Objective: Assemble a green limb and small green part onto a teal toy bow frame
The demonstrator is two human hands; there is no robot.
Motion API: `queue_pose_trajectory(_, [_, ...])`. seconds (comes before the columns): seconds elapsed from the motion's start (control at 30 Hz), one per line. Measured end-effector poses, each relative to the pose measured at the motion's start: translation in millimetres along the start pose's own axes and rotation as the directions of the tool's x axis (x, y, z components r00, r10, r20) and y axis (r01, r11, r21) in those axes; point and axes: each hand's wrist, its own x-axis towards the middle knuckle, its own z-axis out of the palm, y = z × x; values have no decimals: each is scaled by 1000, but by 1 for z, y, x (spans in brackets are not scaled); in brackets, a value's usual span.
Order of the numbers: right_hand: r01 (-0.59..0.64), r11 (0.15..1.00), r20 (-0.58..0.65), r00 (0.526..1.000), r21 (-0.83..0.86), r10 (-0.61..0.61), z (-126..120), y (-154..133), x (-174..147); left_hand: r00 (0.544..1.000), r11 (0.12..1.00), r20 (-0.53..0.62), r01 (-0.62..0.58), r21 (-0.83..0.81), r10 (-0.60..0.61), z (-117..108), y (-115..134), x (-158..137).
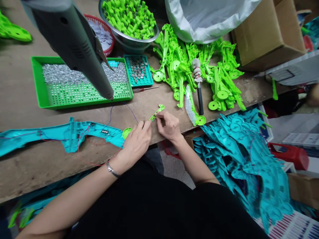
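Left hand (136,142), right hand (169,125), pinching green part (156,112)

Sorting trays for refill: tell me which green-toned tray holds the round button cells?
The small teal tray, right of the large green tray that holds silvery springs.

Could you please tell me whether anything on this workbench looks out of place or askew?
Mostly orderly. The long teal plastic shell lies open with thin red and blue wires trailing loosely across the wooden bench, and the lime-green plastic parts are heaped rather than stacked.
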Motion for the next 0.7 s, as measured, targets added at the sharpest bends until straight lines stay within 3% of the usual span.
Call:
queue_pose_trajectory(0.17, [46,998,36,998,-37,-45,6,0,-11,1000,1000,-11,-17,15,17,0,0,-1])
queue_pose_trajectory(0.3, [-2,1000,100,995,9,2,5,-2,-11,1000,1000,-16,-11,4,11,1,0,0])
queue_pose_trajectory(0.47, [-139,979,61,989,146,132,-6,-5,-4,998,999,-58,27,-35,-29,3,-3,-2])
queue_pose_trajectory(0.57, [-199,944,15,979,263,202,-14,-6,0,984,996,-176,7,-87,-22,-5,-6,-13])
queue_pose_trajectory(0.7, [-182,948,-41,979,263,199,-25,-11,7,920,982,-390,-32,-184,-43,-34,-16,-35])
